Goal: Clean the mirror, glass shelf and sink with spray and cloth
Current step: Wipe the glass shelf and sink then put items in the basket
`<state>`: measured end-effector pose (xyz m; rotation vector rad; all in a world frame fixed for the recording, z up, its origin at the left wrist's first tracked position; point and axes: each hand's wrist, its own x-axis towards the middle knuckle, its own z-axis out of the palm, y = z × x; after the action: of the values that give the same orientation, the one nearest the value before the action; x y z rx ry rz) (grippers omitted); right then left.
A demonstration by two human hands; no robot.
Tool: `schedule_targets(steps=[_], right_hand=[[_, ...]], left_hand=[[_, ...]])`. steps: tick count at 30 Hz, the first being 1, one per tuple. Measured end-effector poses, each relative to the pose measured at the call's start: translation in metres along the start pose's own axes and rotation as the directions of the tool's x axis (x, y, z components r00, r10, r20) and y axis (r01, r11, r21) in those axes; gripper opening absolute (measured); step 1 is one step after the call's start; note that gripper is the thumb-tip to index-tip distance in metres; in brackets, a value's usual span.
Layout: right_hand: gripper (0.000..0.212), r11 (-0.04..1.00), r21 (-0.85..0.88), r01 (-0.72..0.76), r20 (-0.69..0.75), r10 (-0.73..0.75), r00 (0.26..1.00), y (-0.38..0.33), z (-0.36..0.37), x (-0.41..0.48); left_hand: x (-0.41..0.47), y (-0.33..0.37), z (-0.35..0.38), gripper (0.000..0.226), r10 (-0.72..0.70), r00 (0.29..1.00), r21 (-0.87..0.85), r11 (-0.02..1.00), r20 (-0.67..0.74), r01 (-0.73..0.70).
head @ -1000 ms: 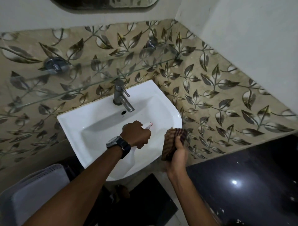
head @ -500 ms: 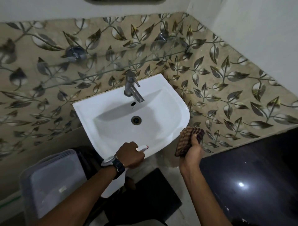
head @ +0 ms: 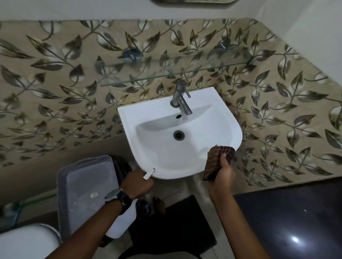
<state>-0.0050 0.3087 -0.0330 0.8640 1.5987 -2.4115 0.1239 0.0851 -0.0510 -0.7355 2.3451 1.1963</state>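
A white wall-mounted sink [head: 218, 118] with a steel tap [head: 180, 99] and a round drain [head: 178, 135] fills the middle of the view. My left hand [head: 137, 183] grips a white spray bottle [head: 121, 223], its nozzle [head: 149, 174] just below the sink's front rim. My right hand [head: 221, 175] holds a folded brown checked cloth [head: 216, 160] at the sink's front right edge. A glass shelf [head: 166, 76] runs along the leaf-patterned wall above the tap. Only the mirror's bottom edge [head: 192, 1] shows at the top.
A grey perforated plastic basket [head: 83, 186] stands on the floor left of the sink. A white toilet lid [head: 26, 240] is at the bottom left. A black mat [head: 177, 231] lies under the sink. A glossy black surface [head: 296, 221] fills the bottom right.
My left hand with the spray bottle has pulled back from over the basin to below the front rim. The cloth hand stays near the right edge. The view has shifted so the sink sits further right.
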Motion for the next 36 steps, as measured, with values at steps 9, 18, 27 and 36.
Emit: schedule_targets(steps=[9,18,27,36], right_hand=[[0.021,0.994,-0.11,-0.016,0.159,0.034,0.987,0.012,0.034,-0.005],[0.029,0.875,-0.484,0.011,0.357,0.186,0.915,0.035,0.087,0.015],[0.047,0.316,-0.643,0.697,0.71,-0.094,0.698,0.031,0.227,0.092],[0.067,-0.34,-0.53,0.777,0.835,-0.051,0.547,0.122,0.251,0.111]], left_hand=[[-0.006,-0.011,-0.026,0.034,-0.244,0.932,-0.29,0.943,-0.267,0.164],[-0.002,-0.001,-0.045,0.013,-0.225,0.885,-0.447,0.894,-0.407,0.022],[0.01,0.029,-0.098,0.02,-0.306,0.834,-0.646,0.76,-0.459,-0.077],[0.028,0.023,-0.121,0.025,-0.301,0.815,-0.696,0.699,-0.494,-0.163]])
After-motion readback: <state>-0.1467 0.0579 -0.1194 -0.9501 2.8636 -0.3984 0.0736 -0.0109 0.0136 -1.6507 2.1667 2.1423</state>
